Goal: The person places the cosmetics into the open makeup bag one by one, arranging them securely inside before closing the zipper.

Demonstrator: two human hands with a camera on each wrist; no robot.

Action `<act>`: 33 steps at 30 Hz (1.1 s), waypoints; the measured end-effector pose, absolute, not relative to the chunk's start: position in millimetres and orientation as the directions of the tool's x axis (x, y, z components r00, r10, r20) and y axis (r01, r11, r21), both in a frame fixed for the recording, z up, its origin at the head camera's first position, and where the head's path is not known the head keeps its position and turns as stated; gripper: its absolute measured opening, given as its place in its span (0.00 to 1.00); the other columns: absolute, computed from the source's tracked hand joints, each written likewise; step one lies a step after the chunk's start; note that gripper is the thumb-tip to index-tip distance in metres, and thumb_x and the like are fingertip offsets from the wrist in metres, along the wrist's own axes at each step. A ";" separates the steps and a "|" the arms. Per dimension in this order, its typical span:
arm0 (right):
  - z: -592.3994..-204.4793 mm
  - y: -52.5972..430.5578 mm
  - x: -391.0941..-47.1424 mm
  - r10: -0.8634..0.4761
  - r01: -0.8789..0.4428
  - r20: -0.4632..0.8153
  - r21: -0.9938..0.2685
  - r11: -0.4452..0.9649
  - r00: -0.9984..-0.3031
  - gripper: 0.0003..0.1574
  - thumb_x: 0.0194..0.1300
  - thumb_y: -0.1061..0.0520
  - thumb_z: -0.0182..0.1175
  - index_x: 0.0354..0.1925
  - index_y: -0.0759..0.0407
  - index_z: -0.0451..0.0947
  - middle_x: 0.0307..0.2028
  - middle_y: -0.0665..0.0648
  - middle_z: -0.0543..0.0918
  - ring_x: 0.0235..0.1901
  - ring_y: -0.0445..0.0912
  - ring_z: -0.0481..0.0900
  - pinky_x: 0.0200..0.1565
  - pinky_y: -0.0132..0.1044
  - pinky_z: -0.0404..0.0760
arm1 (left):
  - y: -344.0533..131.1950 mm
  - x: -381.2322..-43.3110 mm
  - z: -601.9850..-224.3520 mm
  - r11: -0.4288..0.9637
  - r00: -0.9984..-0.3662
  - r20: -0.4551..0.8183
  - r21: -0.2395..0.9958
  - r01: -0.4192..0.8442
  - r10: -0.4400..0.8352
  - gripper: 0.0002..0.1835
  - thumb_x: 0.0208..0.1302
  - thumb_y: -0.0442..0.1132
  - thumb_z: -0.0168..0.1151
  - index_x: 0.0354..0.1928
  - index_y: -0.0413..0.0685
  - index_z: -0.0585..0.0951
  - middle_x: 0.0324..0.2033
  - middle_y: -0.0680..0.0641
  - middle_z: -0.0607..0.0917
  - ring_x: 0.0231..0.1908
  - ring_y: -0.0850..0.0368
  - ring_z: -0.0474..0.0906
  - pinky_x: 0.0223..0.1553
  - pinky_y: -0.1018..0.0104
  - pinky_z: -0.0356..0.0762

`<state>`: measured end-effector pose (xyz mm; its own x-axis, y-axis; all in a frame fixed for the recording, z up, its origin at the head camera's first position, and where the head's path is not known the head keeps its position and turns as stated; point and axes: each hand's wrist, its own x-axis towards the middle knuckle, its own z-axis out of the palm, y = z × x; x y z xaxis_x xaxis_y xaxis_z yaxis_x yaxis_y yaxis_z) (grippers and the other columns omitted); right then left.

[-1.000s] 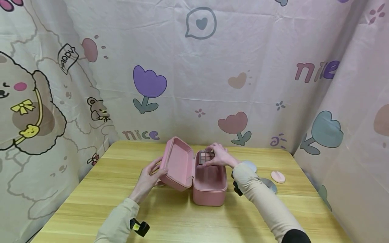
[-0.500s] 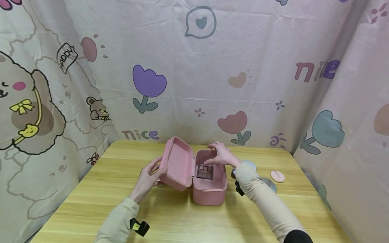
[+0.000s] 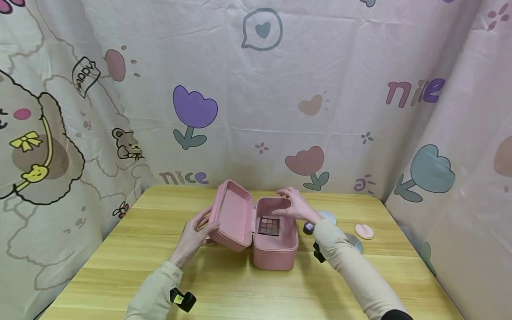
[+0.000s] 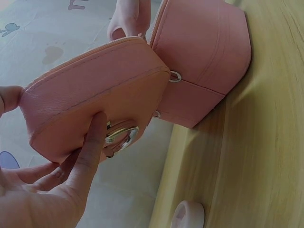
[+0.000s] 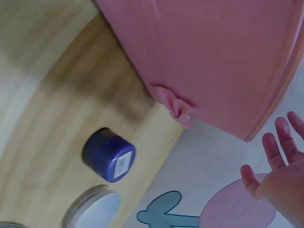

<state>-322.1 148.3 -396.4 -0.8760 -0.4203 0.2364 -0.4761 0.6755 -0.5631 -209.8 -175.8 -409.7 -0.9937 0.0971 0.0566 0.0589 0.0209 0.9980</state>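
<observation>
A pink zippered cosmetic case stands on the table with its lid swung out to the left. My left hand grips that lid by its outer side, thumb on the rim; in the left wrist view its fingers spread over the lid's outside, beside a metal handle fitting. An eyeshadow palette lies inside the case on its floor. Over the far right rim is my right hand, holding nothing. Its loosely bent fingers stand apart in the right wrist view, next to the case wall.
Right of the case stand a dark blue jar and a pale round container. A silvery disc and a pink powder puff lie farther right. A small pink round item sits left, under the lid.
My right hand has let go of the palette, which now lies in the case. That hand has since drawn slightly up and right. My left hand still holds the lid.
</observation>
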 end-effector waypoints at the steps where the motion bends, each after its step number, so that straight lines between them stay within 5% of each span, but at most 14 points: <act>1: -397.9 150.6 -321.7 -0.414 -0.475 0.246 -0.581 0.661 -0.877 0.47 0.52 0.49 0.76 0.66 0.66 0.72 0.58 0.68 0.75 0.60 0.62 0.71 0.63 0.64 0.72 | -175.6 -210.0 -409.8 0.018 -0.994 0.057 0.998 0.059 0.097 0.36 0.72 0.39 0.58 0.78 0.46 0.58 0.72 0.31 0.67 0.60 0.41 0.80 0.52 0.53 0.87; 20: -431.7 196.5 -292.9 -0.158 -0.381 0.358 -0.728 0.570 -0.920 0.43 0.58 0.54 0.72 0.68 0.65 0.69 0.59 0.69 0.76 0.58 0.63 0.72 0.62 0.61 0.74 | -175.2 -209.1 -410.1 0.019 -0.994 0.063 0.998 0.065 0.089 0.36 0.72 0.39 0.58 0.78 0.45 0.58 0.73 0.31 0.65 0.63 0.36 0.77 0.53 0.51 0.86; 33: -450.9 240.8 -265.1 -0.009 -0.218 0.267 -0.765 0.606 -0.964 0.45 0.62 0.52 0.69 0.71 0.66 0.64 0.63 0.72 0.71 0.64 0.66 0.68 0.68 0.64 0.68 | -174.3 -207.2 -409.1 0.046 -0.995 0.060 0.997 0.063 0.075 0.36 0.72 0.40 0.58 0.78 0.46 0.58 0.73 0.31 0.66 0.64 0.36 0.76 0.54 0.51 0.86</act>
